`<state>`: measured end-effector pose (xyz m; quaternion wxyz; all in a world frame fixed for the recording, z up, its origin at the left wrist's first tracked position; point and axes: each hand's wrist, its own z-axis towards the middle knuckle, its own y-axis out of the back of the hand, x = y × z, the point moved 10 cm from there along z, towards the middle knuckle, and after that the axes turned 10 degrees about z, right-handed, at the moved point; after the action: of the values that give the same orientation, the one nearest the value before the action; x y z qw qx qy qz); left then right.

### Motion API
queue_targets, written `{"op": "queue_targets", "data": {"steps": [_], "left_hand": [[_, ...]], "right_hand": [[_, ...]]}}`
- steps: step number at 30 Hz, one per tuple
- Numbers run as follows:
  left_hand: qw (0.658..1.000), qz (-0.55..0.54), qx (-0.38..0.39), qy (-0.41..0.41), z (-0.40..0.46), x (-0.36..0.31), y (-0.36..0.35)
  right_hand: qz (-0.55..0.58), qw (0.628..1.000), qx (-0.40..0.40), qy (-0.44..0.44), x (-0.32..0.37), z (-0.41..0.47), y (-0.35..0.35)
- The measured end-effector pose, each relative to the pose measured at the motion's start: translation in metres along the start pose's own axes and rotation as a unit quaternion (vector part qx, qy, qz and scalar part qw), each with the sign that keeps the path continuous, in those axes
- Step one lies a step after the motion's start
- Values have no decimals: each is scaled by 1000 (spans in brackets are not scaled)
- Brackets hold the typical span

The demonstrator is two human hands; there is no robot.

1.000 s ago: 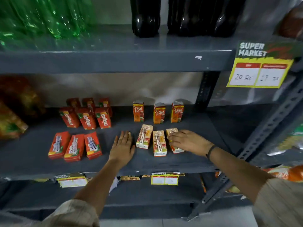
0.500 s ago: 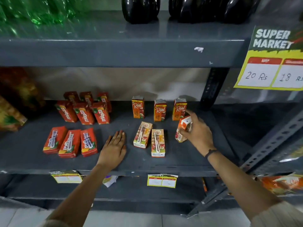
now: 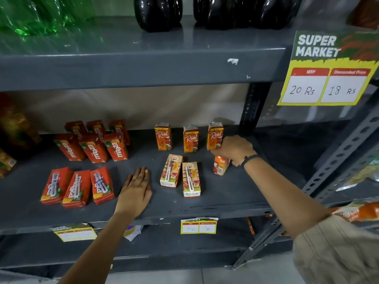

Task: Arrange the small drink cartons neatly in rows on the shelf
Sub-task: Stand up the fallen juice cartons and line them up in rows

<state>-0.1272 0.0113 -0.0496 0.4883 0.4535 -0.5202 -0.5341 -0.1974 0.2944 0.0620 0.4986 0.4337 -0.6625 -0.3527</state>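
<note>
My right hand (image 3: 235, 149) covers the top of the carton (image 3: 220, 166) it grips, so I see only the lower part of that carton below the knuckles. The fingers are curled shut around it; it stands nearly upright, long axis vertical, base on or just above the shelf (image 3: 215, 203), near the right end and directly in front of the rightmost of three standing Real cartons (image 3: 191, 138). Whether the base touches the shelf I cannot tell. Those three stand in a row along the back edge, labels facing me.

Two more Real cartons (image 3: 180, 177) lie flat mid-shelf, straw side up, long axes running front to back, the left one tilted slightly. My left hand (image 3: 135, 191) rests flat on the shelf near the front edge, fingers together, holding nothing, between them and three flat red cartons (image 3: 78, 186). Behind those stand red Maaza cartons (image 3: 94, 146) in two rows, the rear row partly hidden.

The shelf is dark grey metal. The bottles (image 3: 158, 13) on the shelf above are cut off at the top, and a yellow price tag (image 3: 326, 78) hangs at right.
</note>
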Motion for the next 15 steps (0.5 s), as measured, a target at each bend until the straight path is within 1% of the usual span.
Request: {"op": "queue_targets", "data": {"steps": [1,3,5,8,11,14,15], "left_hand": [[1000,1,0,-1,0,0,0],[1000,2,0,-3,0,-1,0],[1000,1,-1,-3,0,-1,1],[1000,5,-2,-5,-1,-1,0],[1000,-4,-8,-8,0,0,0],[1000,-15,-14,-8,1,0,1],[1000,-16,-15,-7,0,0,1]], "right_hand": [[17,999,41,20,4,1,-2],[3,992,100,79,15,-1,-5],[-50,981,124,139,26,-2,-6],[-149,960,110,208,37,-2,-6],[-183,946,99,246,40,-3,-7],[-223,936,91,258,38,-9,-9],[-237,931,75,267,39,-12,-9]]}}
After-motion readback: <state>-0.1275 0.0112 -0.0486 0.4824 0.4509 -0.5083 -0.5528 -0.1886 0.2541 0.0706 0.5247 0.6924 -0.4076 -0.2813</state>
